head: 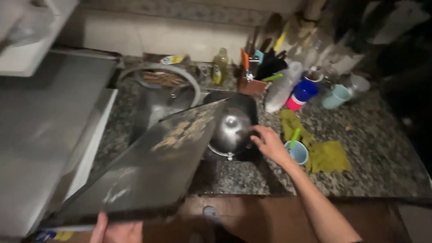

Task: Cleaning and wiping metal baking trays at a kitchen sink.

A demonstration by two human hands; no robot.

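Tray [148, 166], dark, flat, crumb-soiled, tilted; left hand [116, 230] clamped on its 6 o'clock edge. Right hand [270, 143], fingers apart, touches steel lid [230, 132] at 3 o'clock.

Baking tray [148, 166]: dark matt metal, crusted with rough pale residue; pot lid [230, 132] in the sink: polished, glossy steel; countertop [373, 153]: speckled, smooth granite; rag [326, 155], right: crumpled yellow-green cloth; cups [302, 93], far right: smooth plastic
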